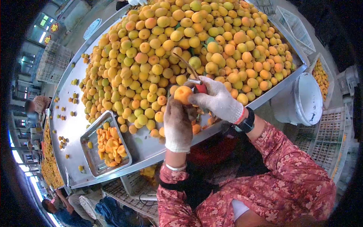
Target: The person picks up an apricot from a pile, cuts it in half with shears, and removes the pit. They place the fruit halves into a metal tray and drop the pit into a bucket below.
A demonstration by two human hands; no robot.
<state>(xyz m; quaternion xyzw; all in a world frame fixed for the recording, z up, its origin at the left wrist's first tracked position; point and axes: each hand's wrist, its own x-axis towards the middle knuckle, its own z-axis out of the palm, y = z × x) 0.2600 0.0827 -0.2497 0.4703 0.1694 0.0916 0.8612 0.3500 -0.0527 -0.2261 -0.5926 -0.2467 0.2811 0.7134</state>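
Note:
My left hand (177,126), in a stained white glove, is closed around an orange apricot (183,94) near the table's front edge. In my gloved right hand (221,100) is a curved knife (201,88) with a red handle and a metal collar; its thin blade points up and away over the fruit. The right fingers are also against the apricot's side. Just beyond both hands rises a large heap of whole apricots (151,60). To the left, a metal tray (94,158) holds orange apricot halves (111,147).
A steel table (72,130) with a raised edge bears the heap and scattered small fruits. On the right stand a white bucket (309,99), a crate of apricots (320,77) and plastic crates (325,132). Other people are at the left, one beside another fruit-covered table (51,166).

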